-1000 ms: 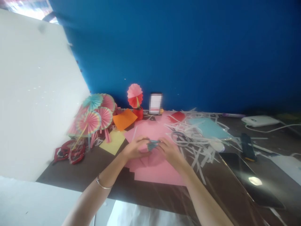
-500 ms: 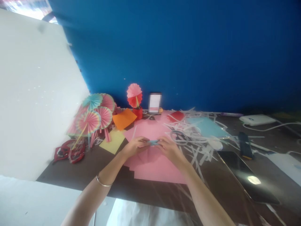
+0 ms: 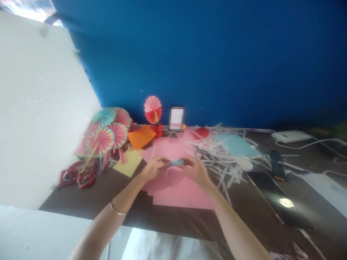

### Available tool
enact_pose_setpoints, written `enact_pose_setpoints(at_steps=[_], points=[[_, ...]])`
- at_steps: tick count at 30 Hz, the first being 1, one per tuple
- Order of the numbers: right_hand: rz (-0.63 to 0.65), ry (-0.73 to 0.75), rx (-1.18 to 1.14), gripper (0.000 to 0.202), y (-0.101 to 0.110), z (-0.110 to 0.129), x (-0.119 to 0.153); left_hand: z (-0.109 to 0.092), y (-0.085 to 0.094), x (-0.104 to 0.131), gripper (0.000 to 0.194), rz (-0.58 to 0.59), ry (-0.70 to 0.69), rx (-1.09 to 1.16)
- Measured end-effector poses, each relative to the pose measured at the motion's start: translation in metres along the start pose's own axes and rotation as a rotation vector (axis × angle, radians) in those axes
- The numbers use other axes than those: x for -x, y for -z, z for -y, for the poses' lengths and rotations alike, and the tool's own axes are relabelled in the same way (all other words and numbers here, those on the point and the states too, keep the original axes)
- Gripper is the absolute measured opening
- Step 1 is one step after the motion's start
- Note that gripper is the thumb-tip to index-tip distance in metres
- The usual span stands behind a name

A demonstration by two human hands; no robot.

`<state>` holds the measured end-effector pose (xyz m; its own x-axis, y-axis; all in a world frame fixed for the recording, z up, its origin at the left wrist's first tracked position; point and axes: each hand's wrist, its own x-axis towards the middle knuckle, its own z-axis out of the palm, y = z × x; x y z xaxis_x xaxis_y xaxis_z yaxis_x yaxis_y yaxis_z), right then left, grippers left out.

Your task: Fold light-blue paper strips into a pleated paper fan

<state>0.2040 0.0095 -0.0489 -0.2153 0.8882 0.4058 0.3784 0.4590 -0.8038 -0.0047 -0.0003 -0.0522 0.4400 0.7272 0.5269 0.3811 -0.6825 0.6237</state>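
Note:
A small light-blue piece (image 3: 177, 162), likely folded paper, is held between both hands above pink sheets (image 3: 181, 193). My left hand (image 3: 156, 168) pinches its left end, and my right hand (image 3: 195, 171) grips the right end, with fingers bent around it. Fine detail of the piece is blurred. Left of the hands lies a yellow sheet (image 3: 128, 163), with an orange sheet (image 3: 142, 137) behind it.
Paper fans (image 3: 100, 141) and a red looped item (image 3: 78, 175) stand or lie at left. A fan flower rises from a red pot (image 3: 157, 130). White paper strips (image 3: 225, 173), a light-blue sheet (image 3: 233, 145) and a phone (image 3: 279, 198) are at right.
The view has shifted slightly, so the table items appear a little farther left. More of the light-blue piece shows between my hands, and my right fingers have moved a little on it.

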Motion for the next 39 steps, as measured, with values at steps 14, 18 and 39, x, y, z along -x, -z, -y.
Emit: enact_pose_setpoints(at_steps=[14, 18, 39], points=[[0.065, 0.071, 0.075, 0.019, 0.005, 0.001, -0.002, 0.005, -0.005, 0.005, 0.026, -0.001, -0.085, -0.115], [0.148, 0.288, 0.277, 0.016, 0.009, -0.005, -0.001, 0.002, -0.006, 0.009, 0.029, 0.055, -0.142, -0.262], [0.021, -0.265, -0.337, 0.029, 0.007, 0.002, -0.006, -0.007, -0.009, 0.001, 0.019, -0.164, 0.023, 0.045]])
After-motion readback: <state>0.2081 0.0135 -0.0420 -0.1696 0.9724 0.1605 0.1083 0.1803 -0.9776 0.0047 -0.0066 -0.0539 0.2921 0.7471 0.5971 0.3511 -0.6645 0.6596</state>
